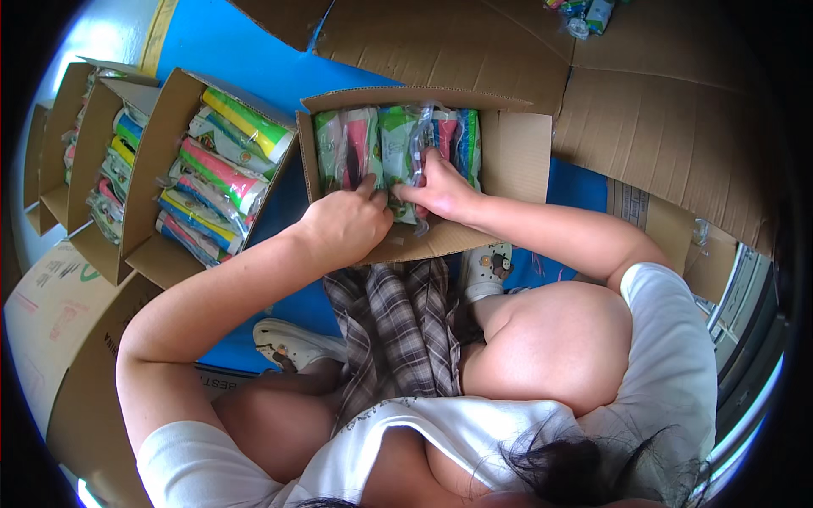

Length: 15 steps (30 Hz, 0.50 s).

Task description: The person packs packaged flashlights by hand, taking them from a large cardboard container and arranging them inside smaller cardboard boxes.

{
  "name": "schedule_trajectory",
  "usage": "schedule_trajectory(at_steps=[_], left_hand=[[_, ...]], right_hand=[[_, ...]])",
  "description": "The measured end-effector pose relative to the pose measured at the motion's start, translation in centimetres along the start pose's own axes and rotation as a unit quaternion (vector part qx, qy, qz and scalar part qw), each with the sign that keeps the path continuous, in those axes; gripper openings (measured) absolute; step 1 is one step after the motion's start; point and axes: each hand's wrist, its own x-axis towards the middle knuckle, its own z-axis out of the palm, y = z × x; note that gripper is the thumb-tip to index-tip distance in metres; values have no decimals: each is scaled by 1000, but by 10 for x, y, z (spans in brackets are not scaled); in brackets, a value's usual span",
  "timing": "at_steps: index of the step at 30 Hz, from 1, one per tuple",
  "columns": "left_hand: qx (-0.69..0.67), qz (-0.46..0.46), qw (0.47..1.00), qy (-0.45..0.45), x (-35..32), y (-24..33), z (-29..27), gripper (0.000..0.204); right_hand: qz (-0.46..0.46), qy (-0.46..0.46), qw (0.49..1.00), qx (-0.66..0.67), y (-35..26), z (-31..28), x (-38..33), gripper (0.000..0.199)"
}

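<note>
In front of me, an open cardboard box point(518, 157) holds a row of clear plastic packets with green, pink and blue contents. My right hand point(445, 188) reaches in from the right, thumb and fingers closed around a green-and-white plastic packet point(396, 140) near the middle of the row. My left hand point(351, 218) rests over the box's near wall, its fingers curled down beside a pink-and-green packet point(360, 140). The tips of the left fingers are hidden among the packets, so what they hold does not show.
More open boxes point(135, 224) of colourful packets point(224, 182) stand in a row at the left. A large flattened cardboard sheet point(669, 127) lies at the far right, with small packets point(589, 17) on it. The floor point(212, 42) is blue. A closed-looking carton point(63, 296) stands lower left.
</note>
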Motion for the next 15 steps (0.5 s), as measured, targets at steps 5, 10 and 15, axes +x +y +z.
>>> schedule_trajectory(at_steps=[5,10,15], left_hand=[[-34,-8,999,14,5,4,-12,12],[-89,-11,991,95,29,14,-24,14],[-17,-2,1000,4,30,9,-4,26]], right_hand=[[-156,99,980,-69,15,12,3,51],[56,-352,933,38,-23,-55,26,40],[-25,-322,938,125,-65,-164,5,17]])
